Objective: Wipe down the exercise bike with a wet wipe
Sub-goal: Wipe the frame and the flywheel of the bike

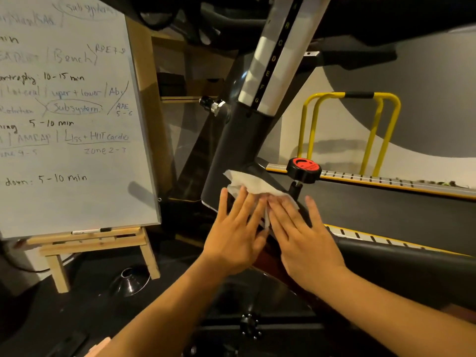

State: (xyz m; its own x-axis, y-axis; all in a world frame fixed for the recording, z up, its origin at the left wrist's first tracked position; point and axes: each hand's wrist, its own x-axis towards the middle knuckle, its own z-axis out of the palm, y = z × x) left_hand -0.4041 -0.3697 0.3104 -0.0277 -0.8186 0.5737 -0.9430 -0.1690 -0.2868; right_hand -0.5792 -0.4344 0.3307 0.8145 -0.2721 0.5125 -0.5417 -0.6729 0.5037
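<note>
Left hand (233, 235) and right hand (306, 235) side by side, palms down, fingers straight and spread. Both press white wet wipe (247, 182) flat on black frame of exercise bike (239, 140).

Wipe lies below silver lettered post (273, 60), just left of red-topped knob (304, 167); upper edge shows past fingertips.

Whiteboard (72, 112) with handwriting on wooden easel (98, 243) at left. Yellow rail (386, 124) behind, at right.
</note>
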